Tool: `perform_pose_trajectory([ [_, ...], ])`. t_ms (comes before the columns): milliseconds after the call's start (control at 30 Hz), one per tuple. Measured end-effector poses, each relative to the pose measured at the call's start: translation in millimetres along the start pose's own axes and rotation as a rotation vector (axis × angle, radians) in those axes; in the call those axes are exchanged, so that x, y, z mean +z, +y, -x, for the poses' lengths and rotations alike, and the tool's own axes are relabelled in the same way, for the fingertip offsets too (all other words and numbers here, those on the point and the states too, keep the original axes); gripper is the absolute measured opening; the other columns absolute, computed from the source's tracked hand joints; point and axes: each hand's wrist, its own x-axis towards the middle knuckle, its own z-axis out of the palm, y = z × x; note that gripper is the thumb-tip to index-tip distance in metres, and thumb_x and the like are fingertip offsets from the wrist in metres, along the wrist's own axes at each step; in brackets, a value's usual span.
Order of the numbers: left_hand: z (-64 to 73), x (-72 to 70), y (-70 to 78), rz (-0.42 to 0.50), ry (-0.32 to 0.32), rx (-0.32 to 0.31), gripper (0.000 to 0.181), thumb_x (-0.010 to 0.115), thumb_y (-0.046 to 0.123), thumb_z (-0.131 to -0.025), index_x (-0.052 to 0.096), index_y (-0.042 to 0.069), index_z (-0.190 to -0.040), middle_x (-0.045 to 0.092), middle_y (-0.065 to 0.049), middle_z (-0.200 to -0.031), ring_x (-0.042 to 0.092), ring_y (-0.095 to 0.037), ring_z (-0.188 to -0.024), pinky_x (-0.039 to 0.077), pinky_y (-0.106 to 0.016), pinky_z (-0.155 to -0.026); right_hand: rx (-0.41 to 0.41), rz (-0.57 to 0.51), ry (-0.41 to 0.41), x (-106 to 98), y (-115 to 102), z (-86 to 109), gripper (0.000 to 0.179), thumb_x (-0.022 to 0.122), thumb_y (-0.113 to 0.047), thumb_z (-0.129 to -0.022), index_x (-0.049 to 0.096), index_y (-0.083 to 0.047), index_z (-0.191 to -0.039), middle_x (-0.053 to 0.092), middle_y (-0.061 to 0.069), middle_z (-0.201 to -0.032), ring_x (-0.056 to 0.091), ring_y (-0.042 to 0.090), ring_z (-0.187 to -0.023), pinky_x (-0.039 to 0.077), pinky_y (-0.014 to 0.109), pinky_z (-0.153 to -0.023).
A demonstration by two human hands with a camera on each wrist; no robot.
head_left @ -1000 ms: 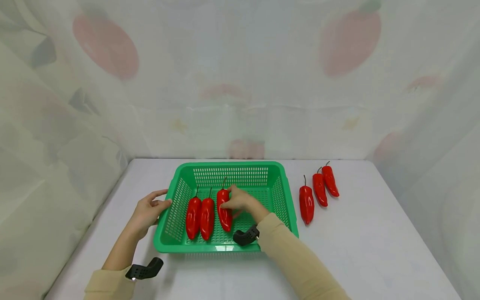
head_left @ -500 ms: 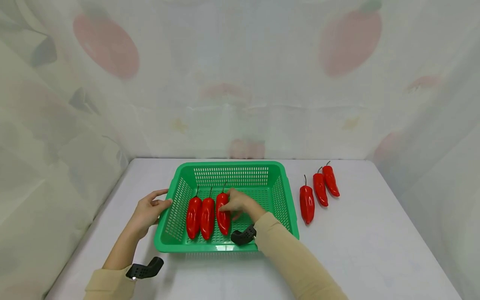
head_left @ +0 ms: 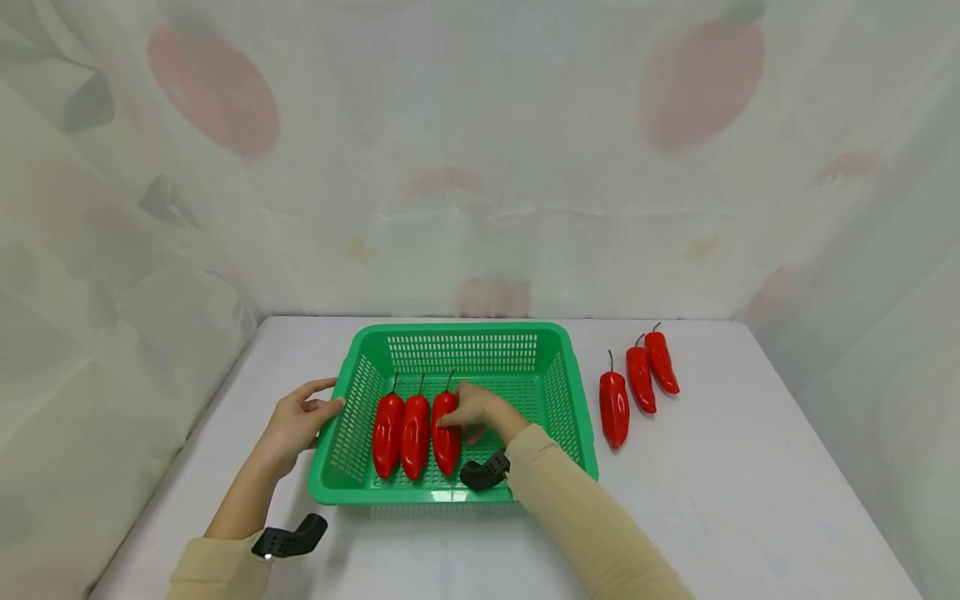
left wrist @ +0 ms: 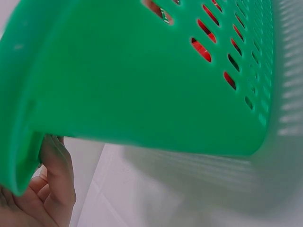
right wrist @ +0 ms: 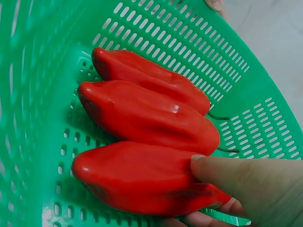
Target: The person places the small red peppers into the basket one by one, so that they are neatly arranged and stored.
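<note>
Gripping the basket (head_left: 480,328) with the left hand (head_left: 294,423), likely to steady it — pinching a pepper (head_left: 446,440) in the right hand (head_left: 482,407), lined up beside two others (head_left: 415,437).

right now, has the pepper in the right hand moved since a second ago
Yes, the held pepper, in the right hand, has shifted toward the near rim of the green basket, which looks unmoved in the head view.

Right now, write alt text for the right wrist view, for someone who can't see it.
The right hand grips a red pepper inside a green basket with slotted walls. Two more peppers lie alongside it, stems to the right. Part of the left hand shows at the top.
</note>
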Motion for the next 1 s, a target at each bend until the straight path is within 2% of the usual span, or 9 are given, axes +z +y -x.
perform_pose_trajectory([
  [433,-1.2,-0.4,-1.6,-0.001,-0.008,-0.004,0.061,0.056,0.031,-0.092,0.029,0.009,-0.142,0.062,-0.017,-0.101,0.067,-0.019,-0.074,0.056,-0.036,-0.065,0.027,0.034,-0.009,1.4,0.1,0.6,0.043,0.066,-0.021,-0.085,0.041,0.001,-0.113,0.056,0.013,-0.092,0.064,0.032,-0.078,0.056,0.040,-0.063],
  [867,-0.4,0.2,-1.0,-0.008,-0.001,-0.001,0.061,0.056,0.032,-0.092,0.030,0.008,-0.142,0.062,-0.017,-0.099,0.066,-0.017,-0.073,0.056,-0.036,-0.065,0.026,0.028,-0.019,4.0,-1.4,1.1,0.056,0.064,-0.022,-0.087,0.035,0.000,-0.129,0.055,0.014,-0.098,0.066,0.033,-0.078,0.056,0.042,-0.065],
  [1000,-0.1,0.0,-0.5,-0.006,0.000,0.003,0.060,0.056,0.031,-0.092,0.031,0.008,-0.141,0.063,-0.016,-0.098,0.066,-0.018,-0.073,0.056,-0.036,-0.065,0.030,0.026,-0.020,3.3,-2.6,1.5,0.056,0.064,-0.022,-0.087,0.035,0.000,-0.129,0.056,0.015,-0.097,0.066,0.033,-0.078,0.056,0.042,-0.063],
])
